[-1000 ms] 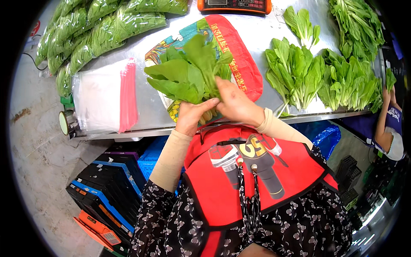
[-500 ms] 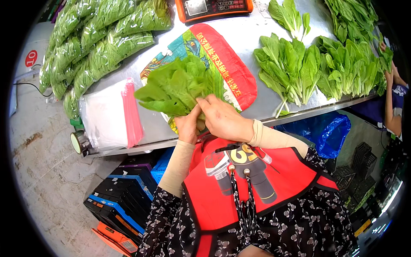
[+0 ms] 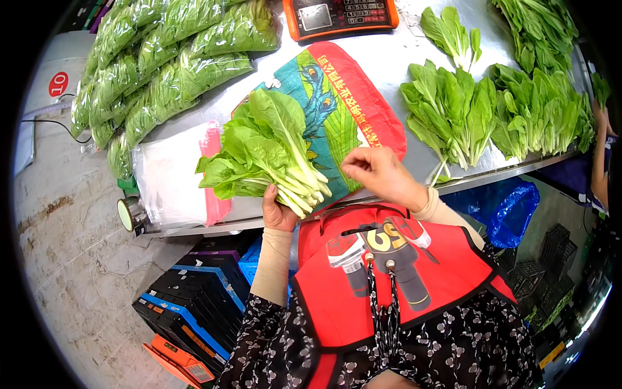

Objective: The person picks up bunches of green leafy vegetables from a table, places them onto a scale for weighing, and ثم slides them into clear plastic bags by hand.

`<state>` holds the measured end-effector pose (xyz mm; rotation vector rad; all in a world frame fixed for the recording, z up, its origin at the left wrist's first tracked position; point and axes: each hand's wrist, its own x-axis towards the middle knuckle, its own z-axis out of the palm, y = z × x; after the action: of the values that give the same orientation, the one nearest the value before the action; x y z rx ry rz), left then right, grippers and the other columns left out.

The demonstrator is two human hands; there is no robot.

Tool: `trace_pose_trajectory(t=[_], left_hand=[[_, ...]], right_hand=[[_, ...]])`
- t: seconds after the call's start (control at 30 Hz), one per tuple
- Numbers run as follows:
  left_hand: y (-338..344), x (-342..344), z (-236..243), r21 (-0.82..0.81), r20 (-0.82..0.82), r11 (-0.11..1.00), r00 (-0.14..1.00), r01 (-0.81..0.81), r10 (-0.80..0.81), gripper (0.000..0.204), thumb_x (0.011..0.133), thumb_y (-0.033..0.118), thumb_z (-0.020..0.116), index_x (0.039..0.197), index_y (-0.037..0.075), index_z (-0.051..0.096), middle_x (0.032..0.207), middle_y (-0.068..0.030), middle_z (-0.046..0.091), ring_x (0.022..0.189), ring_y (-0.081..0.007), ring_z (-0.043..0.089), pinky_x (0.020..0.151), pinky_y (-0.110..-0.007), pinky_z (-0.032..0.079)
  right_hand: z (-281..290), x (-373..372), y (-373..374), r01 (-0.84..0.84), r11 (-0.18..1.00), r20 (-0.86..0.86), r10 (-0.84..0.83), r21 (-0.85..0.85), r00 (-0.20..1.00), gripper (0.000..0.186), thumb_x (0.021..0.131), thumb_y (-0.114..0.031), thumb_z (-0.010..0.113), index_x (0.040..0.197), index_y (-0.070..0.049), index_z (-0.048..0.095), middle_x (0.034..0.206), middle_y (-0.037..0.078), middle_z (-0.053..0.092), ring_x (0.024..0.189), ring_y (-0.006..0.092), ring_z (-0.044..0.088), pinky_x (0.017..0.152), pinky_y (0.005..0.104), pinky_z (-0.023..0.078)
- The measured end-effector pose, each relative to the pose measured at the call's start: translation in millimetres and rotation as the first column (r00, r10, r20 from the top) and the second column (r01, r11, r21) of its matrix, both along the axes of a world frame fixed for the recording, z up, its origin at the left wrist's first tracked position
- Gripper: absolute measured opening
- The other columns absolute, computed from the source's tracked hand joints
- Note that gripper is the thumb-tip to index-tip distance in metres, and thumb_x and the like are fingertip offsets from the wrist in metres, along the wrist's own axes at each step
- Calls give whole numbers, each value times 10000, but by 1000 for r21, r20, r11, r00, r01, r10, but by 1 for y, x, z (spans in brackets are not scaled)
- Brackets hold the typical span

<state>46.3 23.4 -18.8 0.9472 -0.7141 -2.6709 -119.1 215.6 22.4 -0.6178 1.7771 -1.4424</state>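
gripping leafy bunch, left hand half hidden under stalks.

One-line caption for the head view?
Left hand holds a bunch of leafy greens over a metal table; right hand hovers beside it.

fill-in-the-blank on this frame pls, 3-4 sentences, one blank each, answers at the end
1. The left hand grips a bunch of leafy greens by its pale ____ ends.
2. The right hand hovers over the colourful woven sack and holds ____.
3. The bagged greens lie to the person's ____ of the sack.
4. The stack of clear plastic bags has a ____ strip along one edge.

Missing words: stem; nothing; left; pink
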Motion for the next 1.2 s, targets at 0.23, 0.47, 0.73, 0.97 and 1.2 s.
trace_pose_trajectory(t=[0.23, 0.47, 0.73, 0.97, 1.2], left_hand=[[3, -7, 1, 157, -141, 988, 989, -15, 37, 701, 750, 229, 731, 1342, 18, 421, 1334, -166, 500, 1235, -343, 474, 1076, -501, 354], [6, -2, -5, 50, -17, 998, 999, 31, -31, 596, 783, 179, 686, 1303, 28, 437, 1248, -125, 541, 1175, -279, 516, 1042, -439, 398], [16, -19, 3, -182, 208, 983, 978, 32, 7, 475, 830, 72, 679, 1257, 28, 475, 1187, -74, 565, 1069, -198, 567, 915, -346, 470], [28, -32, 11, -231, 295, 971, 956, 65, 6, 524, 795, 63, 730, 1254, 16, 482, 1179, -73, 571, 1048, -182, 570, 907, -327, 468], [30, -31, 3, -275, 235, 960, 972, 47, 19, 531, 803, 67, 724, 1269, 20, 474, 1207, -79, 559, 1078, -180, 551, 939, -327, 446]], right_hand=[[17, 15, -21, -20, 1000, 48, 21, -10, 999, 135, 836, -80, 676, 919, 18, 637, 762, 35, 620, 682, 70, 564, 610, 225, 458], [26, 19, -24, 10, 994, -214, -32, -105, 976, 199, 780, -79, 727, 934, 6, 636, 784, 65, 591, 659, 121, 567, 589, 245, 457], [-19, 26, -28, -29, 999, -343, 12, -44, 939, 158, 788, -88, 704, 860, 18, 611, 770, 96, 570, 647, 177, 585, 599, 283, 473], [-60, 15, -15, 40, 998, 390, -20, -42, 920, 188, 886, -101, 629, 1023, 15, 574, 802, 9, 609, 678, 67, 576, 622, 207, 479], [-72, 23, -21, 93, 994, 203, -80, -54, 976, 255, 887, -138, 637, 1074, 27, 581, 825, 18, 617, 716, 50, 553, 639, 212, 469]])
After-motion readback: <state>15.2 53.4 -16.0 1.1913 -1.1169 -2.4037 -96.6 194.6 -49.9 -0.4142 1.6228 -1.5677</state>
